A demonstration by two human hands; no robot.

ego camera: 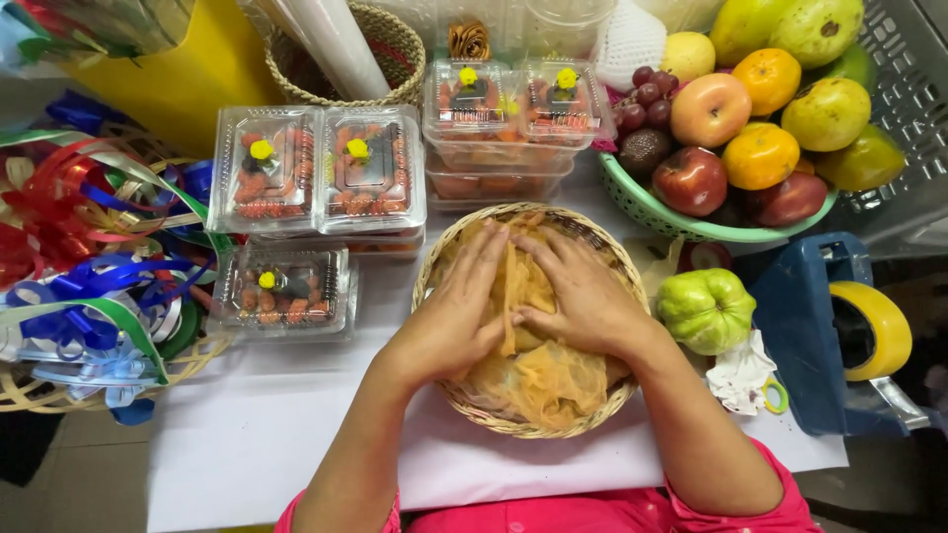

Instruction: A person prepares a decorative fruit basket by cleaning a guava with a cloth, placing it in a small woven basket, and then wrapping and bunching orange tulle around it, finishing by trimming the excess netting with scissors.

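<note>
From the head camera, a round wicker basket (pixel 528 316) sits on the white table (pixel 247 434), close to the person's body, and serves as the landmark here. Both hands lie inside it on a crumpled orange mesh cloth (pixel 538 380) that lines it. The left hand (pixel 456 314) rests flat with its fingers spread and pressing down on the cloth, its grip open. The right hand (pixel 583 296) lies beside it, fingertips touching the left hand's, and pinches a raised fold of the cloth between thumb and fingers. Just right of the basket stands a green apple-like fruit (pixel 706 308), and beyond that a blue tape dispenser (pixel 825 326) with a yellow roll. Behind the basket are stacked clear plastic boxes (pixel 321 168) of red sweets topped with yellow flowers. Behind and to the right, a green bowl (pixel 647 212) holds mixed fruit. Left of the basket lies a heap of coloured ribbons (pixel 89 266).
</note>
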